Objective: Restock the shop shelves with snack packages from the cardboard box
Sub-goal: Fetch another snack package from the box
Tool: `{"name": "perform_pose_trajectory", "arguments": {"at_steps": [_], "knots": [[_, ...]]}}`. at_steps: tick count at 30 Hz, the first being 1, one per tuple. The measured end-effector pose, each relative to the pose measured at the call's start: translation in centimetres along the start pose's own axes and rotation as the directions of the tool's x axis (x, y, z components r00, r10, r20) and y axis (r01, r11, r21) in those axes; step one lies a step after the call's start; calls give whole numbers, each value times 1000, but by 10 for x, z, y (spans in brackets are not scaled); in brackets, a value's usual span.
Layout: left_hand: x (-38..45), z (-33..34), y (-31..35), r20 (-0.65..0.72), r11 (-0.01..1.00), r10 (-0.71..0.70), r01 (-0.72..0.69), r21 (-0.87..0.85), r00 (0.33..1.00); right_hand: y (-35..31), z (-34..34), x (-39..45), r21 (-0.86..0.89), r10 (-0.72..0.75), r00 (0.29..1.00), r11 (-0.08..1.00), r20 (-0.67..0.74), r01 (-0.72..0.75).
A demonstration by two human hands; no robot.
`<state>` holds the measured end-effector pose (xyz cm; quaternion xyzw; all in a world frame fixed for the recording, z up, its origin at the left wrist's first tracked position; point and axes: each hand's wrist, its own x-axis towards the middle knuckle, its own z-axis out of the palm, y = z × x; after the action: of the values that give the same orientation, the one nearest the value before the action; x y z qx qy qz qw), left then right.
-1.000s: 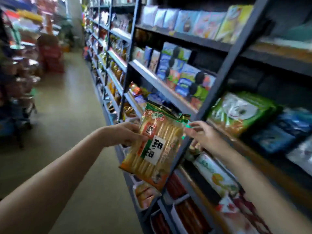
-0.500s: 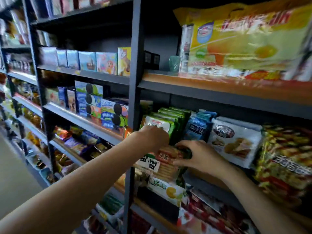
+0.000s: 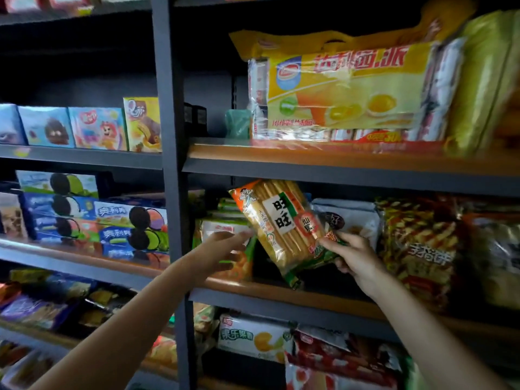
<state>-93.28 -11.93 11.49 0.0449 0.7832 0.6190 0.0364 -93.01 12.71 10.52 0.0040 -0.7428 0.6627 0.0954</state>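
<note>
the right hand (image 3: pixel 355 256) pinches the lower right corner of a rice cracker pack (image 3: pixel 284 229), thumb on the front near the red round label and fingers curled behind. the pack is tilted, its top leaning to the left, and it hangs in the opening of the middle shelf (image 3: pixel 281 295) just under the shelf board above, with its lower green edge close to the wooden shelf surface; whether it touches the board cannot be told. the left hand (image 3: pixel 225 249) reaches in with fingers straight and relaxed, holding nothing, its fingertips at the left edge of the pack and in front of a green snack bag (image 3: pixel 222 229) that stands on the same shelf. just behind and to the right of the pack sits a white bag (image 3: pixel 351 218), and further right a bag with red and yellow print (image 3: pixel 416 249). on the shelf above lies a large yellow pie bag (image 3: pixel 346 88). left of the dark upright post (image 3: pixel 171 175), blue cookie boxes (image 3: pixel 112 223) are stacked on their own shelf, with small colourful boxes (image 3: pixel 95 128) 1 level higher. below the middle shelf more snack bags (image 3: pixel 253 336) lie partly in shadow. both forearms come up from the lower edge of the view.
</note>
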Motion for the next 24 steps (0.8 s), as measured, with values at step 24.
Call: {"name": "perform_pose_trajectory", "arguments": {"at_steps": [24], "knots": [[8,245,59,490,945,322,-245,-217,810,-1,-234,-104,10,-118,860,990,-497,141]]}}
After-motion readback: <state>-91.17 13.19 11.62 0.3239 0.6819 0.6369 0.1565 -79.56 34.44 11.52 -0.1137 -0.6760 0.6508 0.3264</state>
